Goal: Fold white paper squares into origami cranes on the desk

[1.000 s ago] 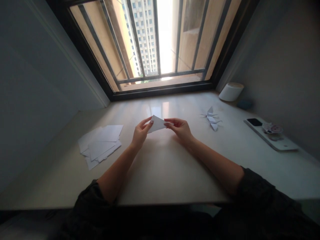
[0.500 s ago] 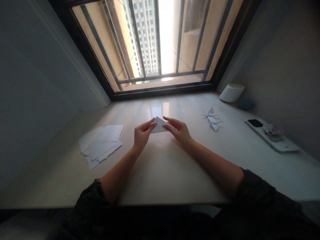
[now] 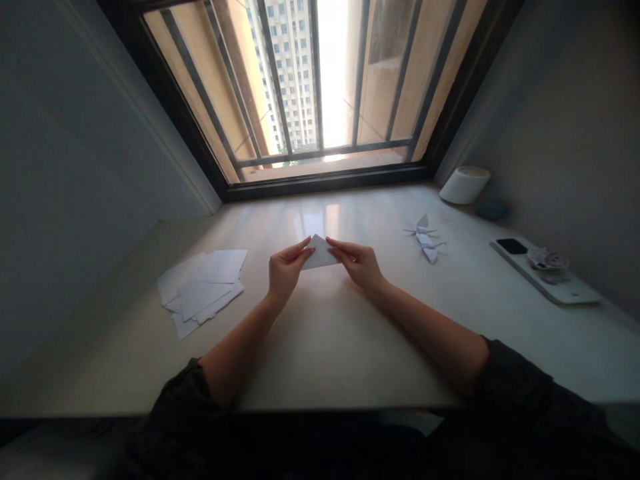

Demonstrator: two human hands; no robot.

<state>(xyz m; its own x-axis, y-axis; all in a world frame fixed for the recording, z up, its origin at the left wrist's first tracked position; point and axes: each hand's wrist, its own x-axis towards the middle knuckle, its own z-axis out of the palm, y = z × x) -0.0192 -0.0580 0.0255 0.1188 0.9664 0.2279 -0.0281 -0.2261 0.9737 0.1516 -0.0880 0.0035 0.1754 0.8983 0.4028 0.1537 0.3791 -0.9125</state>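
Observation:
A small white folded paper (image 3: pixel 319 254), triangular with its tip pointing away from me, is held just above the pale table (image 3: pixel 320 333) in the middle of the view. My left hand (image 3: pixel 283 270) pinches its left side with thumb and fingers. My right hand (image 3: pixel 357 261) pinches its right side in the same way. Both hands sit close together, the fingertips nearly meeting at the paper's tip.
A loose pile of white paper sheets (image 3: pixel 203 288) lies to the left. Folded paper cranes (image 3: pixel 425 240) sit to the right. Farther right are a white tray (image 3: pixel 547 277) bearing a phone (image 3: pixel 510 246), and a white cylinder (image 3: pixel 465 185) by the barred window (image 3: pixel 320 87).
The paper has come lower and closer to the table, and my two hands have drawn nearer to each other over it, narrowing the visible part of the paper.

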